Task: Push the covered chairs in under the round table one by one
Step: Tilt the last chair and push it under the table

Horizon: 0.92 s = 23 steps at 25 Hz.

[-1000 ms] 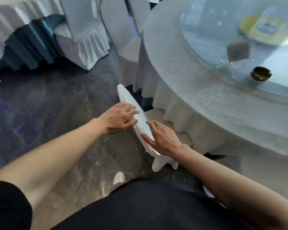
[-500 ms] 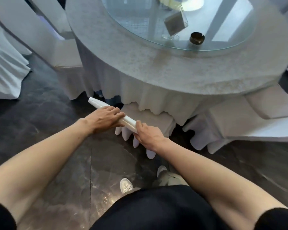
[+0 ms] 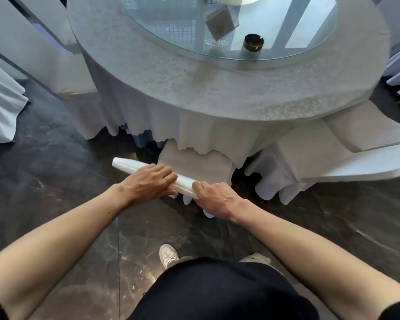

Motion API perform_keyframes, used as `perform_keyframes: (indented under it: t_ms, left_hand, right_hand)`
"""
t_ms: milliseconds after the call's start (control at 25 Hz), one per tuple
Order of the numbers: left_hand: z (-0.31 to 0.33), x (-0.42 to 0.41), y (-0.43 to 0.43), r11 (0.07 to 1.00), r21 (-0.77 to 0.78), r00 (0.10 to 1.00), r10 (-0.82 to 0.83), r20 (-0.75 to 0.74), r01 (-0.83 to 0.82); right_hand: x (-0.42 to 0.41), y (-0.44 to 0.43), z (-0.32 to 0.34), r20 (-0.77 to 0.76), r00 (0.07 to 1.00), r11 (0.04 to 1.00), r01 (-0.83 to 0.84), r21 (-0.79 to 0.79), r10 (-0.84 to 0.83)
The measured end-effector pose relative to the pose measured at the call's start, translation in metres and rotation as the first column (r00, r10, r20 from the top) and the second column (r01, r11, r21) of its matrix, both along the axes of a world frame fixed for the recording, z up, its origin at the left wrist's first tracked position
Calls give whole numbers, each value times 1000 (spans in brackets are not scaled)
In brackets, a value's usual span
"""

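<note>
A chair in a white cover (image 3: 199,165) stands straight in front of me, its seat partly under the hanging cloth of the round table (image 3: 171,84). Both hands grip the top edge of its backrest (image 3: 125,165). My left hand (image 3: 148,181) lies over the middle of the edge with fingers curled on it. My right hand (image 3: 217,197) clasps the right end. Most of the backrest is hidden below the hands.
Another covered chair (image 3: 321,158) sits angled at the right, a third (image 3: 56,72) at the left by the table. A glass turntable (image 3: 275,26) carries a card holder (image 3: 219,26) and an ashtray (image 3: 252,42). Dark marble floor (image 3: 56,181); my shoe (image 3: 168,255) below.
The view has swung to face the table squarely. The chair has moved in toward the table, its seat now partly beneath the cloth. Both hands kept hold of the backrest top.
</note>
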State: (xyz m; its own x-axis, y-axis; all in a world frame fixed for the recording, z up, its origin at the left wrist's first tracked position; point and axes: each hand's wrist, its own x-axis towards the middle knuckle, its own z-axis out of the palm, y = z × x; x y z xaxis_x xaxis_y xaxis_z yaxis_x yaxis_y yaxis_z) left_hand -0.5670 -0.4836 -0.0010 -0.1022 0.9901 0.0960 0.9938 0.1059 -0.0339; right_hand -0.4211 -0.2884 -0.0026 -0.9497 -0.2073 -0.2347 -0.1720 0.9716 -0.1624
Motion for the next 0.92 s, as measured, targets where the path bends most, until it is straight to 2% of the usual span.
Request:
perform_keyframes:
  t_ms: [160,400,600,760,920]
  left_hand:
    - [-14,73,65,996,60,996,-68,50,65]
    - [-15,191,192,981,142,988,120,95,-132]
    - [-13,254,284,957,105,955,252,157,-269]
    - [-16,276,316,931,61,912,336,236,-359]
    - [-18,280,291,890,84,851,395,347,-448]
  right_hand:
    - [64,80,-5,25,995,995,-96,-26,96]
    - [141,227,-18,-8,989,984,-150,-97,150]
    - [184,319,-19,-69,992,991,-113,-76,108]
    - [203,357,-22,-106,989,992,-107,-70,100]
    - [205,360,-26,-105,993,991,-61,-115,49]
